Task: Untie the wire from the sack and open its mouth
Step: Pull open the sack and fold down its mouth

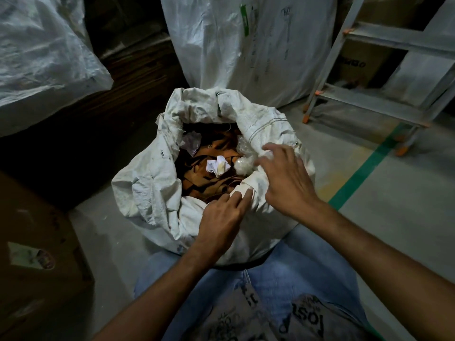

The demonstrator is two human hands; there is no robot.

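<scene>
A dirty white woven sack (pixel 147 188) stands on the floor in front of me with its mouth wide open and its rim rolled outward. Inside lie brown leather scraps (pixel 209 180), crumpled paper (pixel 219 166) and clear plastic. My left hand (pixel 221 222) rests on the near rim, fingertips touching the fabric fold. My right hand (pixel 285 178) hovers over the right rim with fingers spread, slightly blurred. No wire is visible on the sack or in either hand.
A tall white sack (pixel 246 45) stands behind, another (pixel 41 57) at the upper left. A metal stepladder (pixel 369 94) is at the right. A cardboard box (pixel 37 254) sits at the left. A green floor stripe (pixel 364 171) runs at the right.
</scene>
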